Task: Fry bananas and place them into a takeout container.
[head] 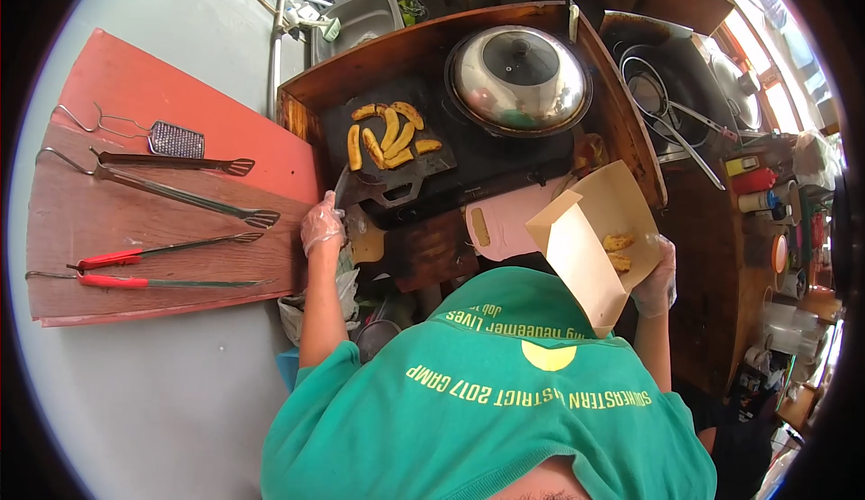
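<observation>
My right hand (657, 277), in a clear plastic glove, grips the side of an open brown paperboard takeaway box (586, 263). Inside the box lie a few browned banana pieces (618, 253). On the left, my gloved left hand (323, 224) is closed around what looks like the handle of a metal utensil (343, 184); its grip is hidden and its exact kind is unclear. The utensil reaches up toward a dark flat griddle plate (442, 161). Several grilled bananas (392, 134) lie on that plate, beyond my left hand and apart from it.
A wok with a domed steel lid (520, 78) sits on the black stove (466, 192) inside a wooden surround (419, 34). Tongs (179, 186) and a grater (177, 139) rest on the red board at left. A pink cutting board (513, 230) lies before me; strainers (665, 105) stand right.
</observation>
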{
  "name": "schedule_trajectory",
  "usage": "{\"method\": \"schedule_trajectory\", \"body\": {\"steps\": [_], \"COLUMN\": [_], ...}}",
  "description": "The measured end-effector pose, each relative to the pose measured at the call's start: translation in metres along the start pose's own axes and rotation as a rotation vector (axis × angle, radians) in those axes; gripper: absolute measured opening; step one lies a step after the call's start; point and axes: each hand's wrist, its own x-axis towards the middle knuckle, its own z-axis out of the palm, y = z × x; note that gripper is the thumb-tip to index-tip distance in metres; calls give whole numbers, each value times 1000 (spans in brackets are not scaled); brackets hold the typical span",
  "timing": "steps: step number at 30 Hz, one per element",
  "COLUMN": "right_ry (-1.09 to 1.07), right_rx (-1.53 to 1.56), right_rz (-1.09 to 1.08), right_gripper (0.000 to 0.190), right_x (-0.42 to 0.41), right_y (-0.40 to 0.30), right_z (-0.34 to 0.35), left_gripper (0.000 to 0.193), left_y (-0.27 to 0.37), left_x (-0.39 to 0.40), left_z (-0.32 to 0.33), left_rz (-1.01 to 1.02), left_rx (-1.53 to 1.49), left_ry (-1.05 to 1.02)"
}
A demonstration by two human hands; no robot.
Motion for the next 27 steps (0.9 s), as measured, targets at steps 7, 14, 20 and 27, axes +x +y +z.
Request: {"method": "schedule_trajectory", "body": {"steps": [7,14,20,27], "right_ry": [-9,-51,-12,4], "right_rx": [285,252,-53,201], "right_rz": [181,174,54,172], "right_gripper": [20,26,23,40], "right_x": [4,10,7,10], "right_y": [-7,-21,-18,-12], "right_z": [12,27,27,7], "left_gripper": [39,43,38,39], "left_y": [-13,-24,-18,-27], "left_x": [8,53,57,26], "left_z": [7,38,49,51], "left_rz": [113,307,204,37], "left_rx": [-124,-36,45,-210], "left_ry": [133,165,134,52]}}
